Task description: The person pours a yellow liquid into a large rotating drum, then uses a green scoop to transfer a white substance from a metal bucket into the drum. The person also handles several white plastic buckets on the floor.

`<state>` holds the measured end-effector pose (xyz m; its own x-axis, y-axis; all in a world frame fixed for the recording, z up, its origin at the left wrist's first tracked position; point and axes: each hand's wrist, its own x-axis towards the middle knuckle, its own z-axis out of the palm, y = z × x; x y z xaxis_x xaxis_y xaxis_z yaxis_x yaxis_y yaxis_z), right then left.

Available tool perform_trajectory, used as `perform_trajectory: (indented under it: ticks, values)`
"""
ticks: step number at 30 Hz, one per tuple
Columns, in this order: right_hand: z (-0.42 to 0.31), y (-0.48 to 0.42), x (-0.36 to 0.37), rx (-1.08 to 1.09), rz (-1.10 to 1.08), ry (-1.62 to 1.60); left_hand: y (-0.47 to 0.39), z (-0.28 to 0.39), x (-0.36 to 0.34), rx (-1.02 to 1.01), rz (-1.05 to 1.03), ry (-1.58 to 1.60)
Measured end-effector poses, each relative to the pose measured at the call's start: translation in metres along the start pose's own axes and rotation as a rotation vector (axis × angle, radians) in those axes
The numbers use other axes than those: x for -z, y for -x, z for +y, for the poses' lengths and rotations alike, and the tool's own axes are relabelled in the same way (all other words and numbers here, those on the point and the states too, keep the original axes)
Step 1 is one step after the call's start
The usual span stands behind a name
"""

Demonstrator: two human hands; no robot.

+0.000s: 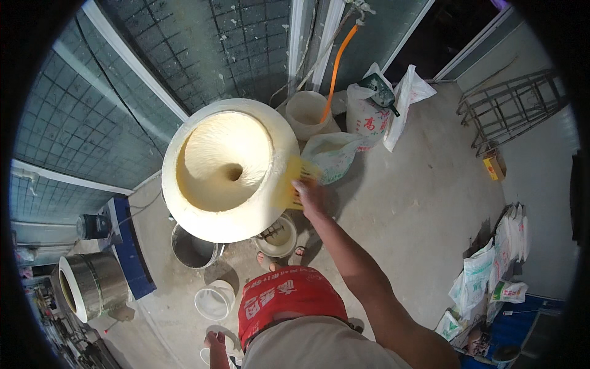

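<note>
My right hand (311, 197) grips a thin yellow thing (291, 188), motion-blurred, perhaps a cloth or flexible scraper. It lies against the right outer side of a large white round mixing drum (203, 226). The drum's wide mouth faces up towards me. Pale cream paste (226, 143) with swirl marks coats its inside, with a dark hollow near the middle. Down at the lower edge of the view hangs my left hand (215, 339), its fingers apart and nothing seen in it. A white container (205, 356) shows partly beneath that hand.
Below the drum stand a dark bucket (177, 251) and a pale basin (291, 244) near my feet. A white bucket (196, 302) is left of my red apron (295, 295). Beyond are a tub (299, 108) with an orange hose (339, 57), sacks (364, 115) and a metal drum (99, 281).
</note>
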<state>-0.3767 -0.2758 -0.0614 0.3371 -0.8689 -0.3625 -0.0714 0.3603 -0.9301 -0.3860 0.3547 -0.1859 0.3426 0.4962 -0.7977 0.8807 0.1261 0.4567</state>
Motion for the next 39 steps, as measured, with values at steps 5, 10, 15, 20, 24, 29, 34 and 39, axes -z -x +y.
perform_trajectory:
  ticks: [5, 10, 15, 20, 24, 29, 34, 39]
  values:
    - [-0.03, -0.008, -0.019, 0.216, -0.129, 0.194, -0.012, 0.005, -0.003, 0.025, 0.037, -0.023]
    - [-0.029, -0.007, 0.024, -0.104, -0.104, -0.011, -0.005, 0.051, -0.049, -0.115, -0.155, -0.061]
    - [-0.004, -0.017, -0.008, -0.119, -0.158, -0.141, 0.026, 0.097, -0.083, -0.24, -0.285, -0.135]
    - [-0.039, -0.015, 0.009, 0.024, -0.142, -0.031, 0.003, 0.105, -0.085, -0.237, -0.3, -0.158]
    - [0.001, -0.043, 0.025, -0.22, -0.132, -0.128, -0.01, 0.091, -0.085, -0.189, -0.254, -0.166]
    - [-0.038, -0.018, -0.026, -0.072, -0.331, -0.041, -0.029, 0.076, -0.065, -0.155, -0.159, -0.125]
    - [-0.035, -0.077, 0.022, -0.095, -0.259, -0.081, -0.009, 0.06, -0.077, -0.138, -0.128, -0.033]
    - [-0.044, -0.082, -0.002, -0.049, -0.322, 0.004, 0.026, 0.019, -0.079, -0.111, -0.064, 0.003]
